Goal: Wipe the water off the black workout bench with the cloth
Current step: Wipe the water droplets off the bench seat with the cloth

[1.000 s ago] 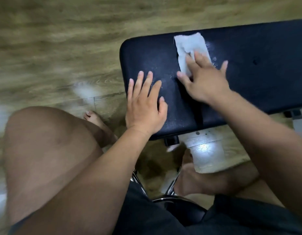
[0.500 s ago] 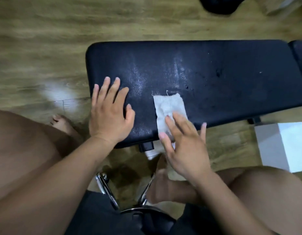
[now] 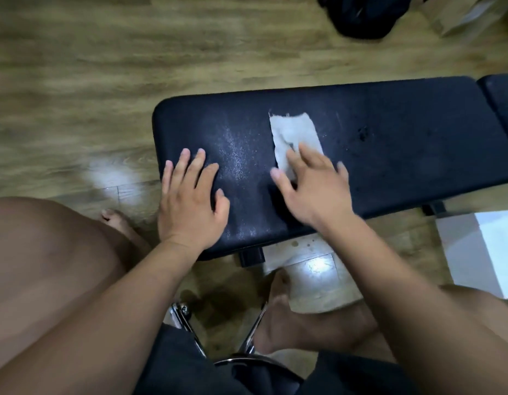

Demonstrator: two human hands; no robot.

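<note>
The black workout bench lies across the middle of the view, with a wet sheen of fine droplets between my hands. A small pale grey cloth lies flat on the bench pad. My right hand presses the cloth's near end with straight, spread fingers. My left hand rests flat on the pad's near left corner, fingers straight. The near part of the cloth is hidden under my right fingers.
A wooden floor surrounds the bench. A white box stands on the floor at the right. A dark bag lies at the top. My bare knees, feet and a chrome stool base are below the bench.
My right hand has pushed the cloth from the bench's near edge toward the pad's middle, after pulling it near from the far edge. My left hand has stayed flat on the pad.
</note>
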